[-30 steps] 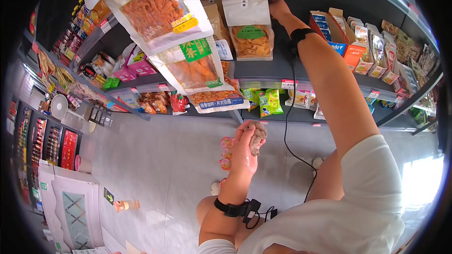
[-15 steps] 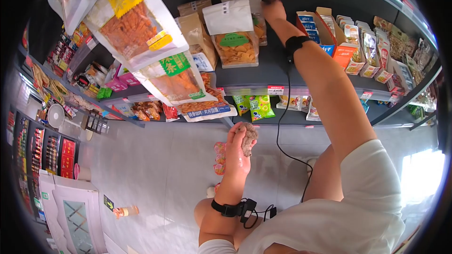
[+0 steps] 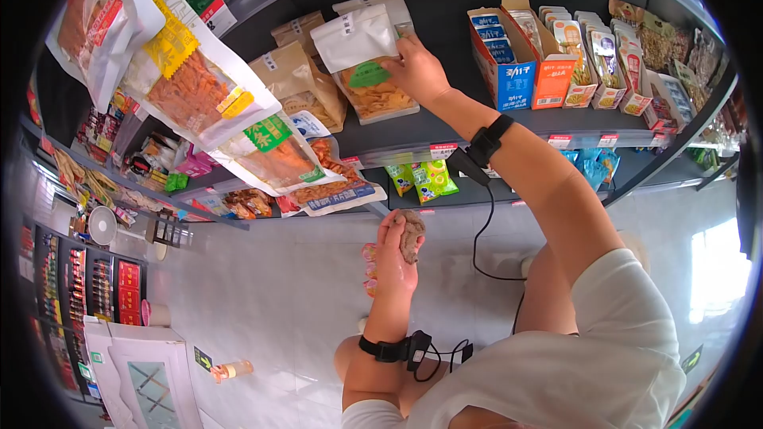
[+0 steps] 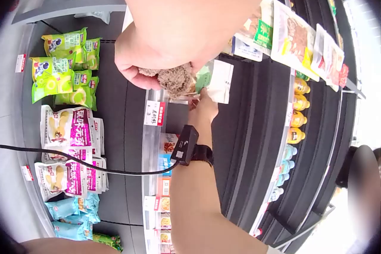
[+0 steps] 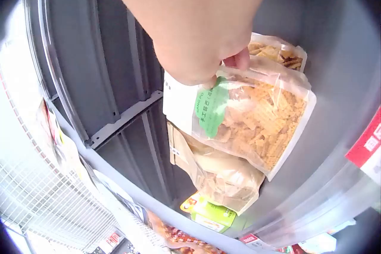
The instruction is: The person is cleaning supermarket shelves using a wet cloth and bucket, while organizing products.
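Note:
My right hand (image 3: pixel 421 71) is at the right edge of a snack bag (image 3: pixel 373 99) with a white top, a green label and a clear window showing yellow-orange chips. Its thumb lies on the front by the label, and the fingers go round the edge, pinching the bag. The right wrist view shows the same bag (image 5: pixel 268 117) standing on the shelf, with a similar bag (image 5: pixel 280 51) behind it. Lower down, in front of the shelf, my left hand (image 3: pixel 394 262) grips a crumpled grey-brown cloth (image 3: pixel 411 238).
Left of the chip bag stands a brown paper snack bag (image 3: pixel 298 79). Large snack pouches (image 3: pixel 191 99) hang at the left in front of the shelf. Blue and orange cartons (image 3: pixel 548 75) stand to the right. A black cable (image 3: pixel 477 242) trails from my right wrist.
My right hand has come from the back of the shelf, beside the rear bag, forward to the front chip bag's right edge. The left hand still holds the cloth. The head view has shifted.

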